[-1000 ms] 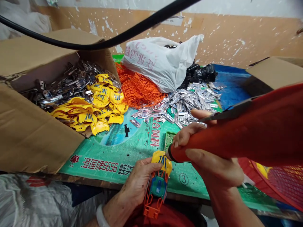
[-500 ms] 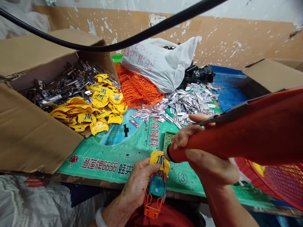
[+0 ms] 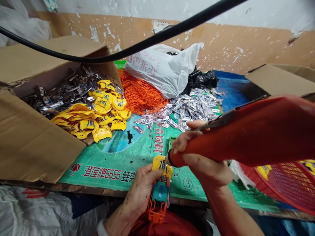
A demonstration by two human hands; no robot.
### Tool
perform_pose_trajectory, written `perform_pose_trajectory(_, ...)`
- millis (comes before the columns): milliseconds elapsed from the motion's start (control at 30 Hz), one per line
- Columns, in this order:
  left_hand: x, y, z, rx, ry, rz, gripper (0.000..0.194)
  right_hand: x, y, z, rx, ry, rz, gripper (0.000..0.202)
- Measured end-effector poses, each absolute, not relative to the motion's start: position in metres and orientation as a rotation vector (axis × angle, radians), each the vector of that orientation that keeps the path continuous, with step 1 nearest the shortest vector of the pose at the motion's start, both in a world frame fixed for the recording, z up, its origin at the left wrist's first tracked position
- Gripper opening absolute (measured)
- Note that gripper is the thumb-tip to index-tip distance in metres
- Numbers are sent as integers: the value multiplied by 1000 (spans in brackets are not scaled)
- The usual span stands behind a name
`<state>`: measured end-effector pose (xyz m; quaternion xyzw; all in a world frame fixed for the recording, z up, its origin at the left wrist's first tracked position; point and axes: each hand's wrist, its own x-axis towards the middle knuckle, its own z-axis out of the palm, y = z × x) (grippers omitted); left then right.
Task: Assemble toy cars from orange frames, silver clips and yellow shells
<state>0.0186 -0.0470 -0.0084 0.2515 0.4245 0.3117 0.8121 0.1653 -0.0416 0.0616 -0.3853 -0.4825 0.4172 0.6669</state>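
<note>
My left hand (image 3: 142, 183) is closed around a toy car body (image 3: 160, 194) at the table's front edge, its thumb lying on a yellow printed hood piece (image 3: 159, 164) at the far end. The body has an orange frame and a green-blue middle. Wrapped in my right hand (image 3: 197, 157) is a red power screwdriver (image 3: 221, 141), tilted down to the left. Its black-ringed nose meets the right side of the yellow piece; the bit's tip is too small to make out. Part of a green perforated basket (image 3: 171, 141) shows behind the tool.
A cardboard box (image 3: 41, 141) at left spills yellow pieces (image 3: 103, 111) and chromed parts (image 3: 71, 88). Orange frames (image 3: 140, 95), a white sack (image 3: 159, 68) and silver parts (image 3: 189, 106) lie behind. At right are a red basket (image 3: 283, 183) and another box (image 3: 280, 78). A black cable (image 3: 137, 46) crosses above.
The view has shifted slightly, so everything sits a little differently in the picture. Both hands keep their grips, and the screwdriver nose stays at the yellow piece.
</note>
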Motion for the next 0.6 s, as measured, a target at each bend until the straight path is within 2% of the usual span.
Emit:
perform_pose_trajectory(167, 15, -43, -6, 566, 912, 630, 28, 171, -43, 80, -784, -1019, 966, 51)
perform_pose_trajectory(300, 12, -38, -4, 554, 930, 583, 31, 190, -45, 90, -823, -961, 838, 53)
perform_pose_trajectory(600, 17, -39, -8, 498, 902, 535, 27, 220, -26, 52, -1043, -906, 677, 49)
